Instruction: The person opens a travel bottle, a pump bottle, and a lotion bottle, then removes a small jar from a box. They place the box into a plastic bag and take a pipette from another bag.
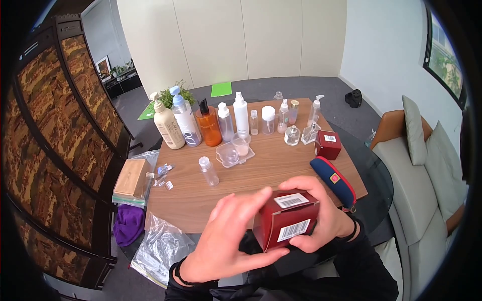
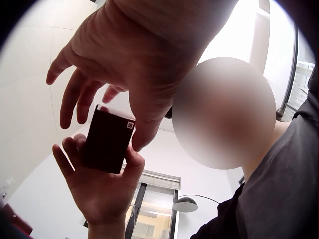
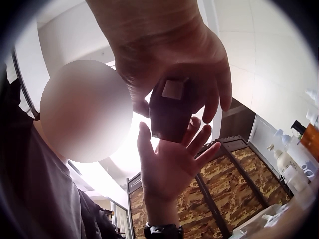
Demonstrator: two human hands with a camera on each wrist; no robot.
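Observation:
Held over the table's near edge is a dark red cardboard box [image 1: 268,226] with white barcode labels on two faces. My right hand [image 1: 324,213] grips it from the right, thumb low and fingers along the far side. On the box's other side my left hand [image 1: 226,241] is spread, its thumb and fingers reaching around that end. The left wrist view has the left palm [image 2: 134,59] above the box [image 2: 108,142], fingers loosely extended and not closed on it. A similar red box [image 1: 328,145] stands at the table's right side, behind a navy pouch [image 1: 335,179] with red trim.
Pump bottles [image 1: 168,125] and other bottles line the wooden table's [image 1: 191,200] back. A clear plastic case [image 1: 246,159] and a small clear bottle [image 1: 209,173] are nearer. Plastic bags [image 1: 160,248], a purple cloth [image 1: 129,226] and a wooden block [image 1: 131,178] lie left; a sofa [image 1: 406,190] stands right.

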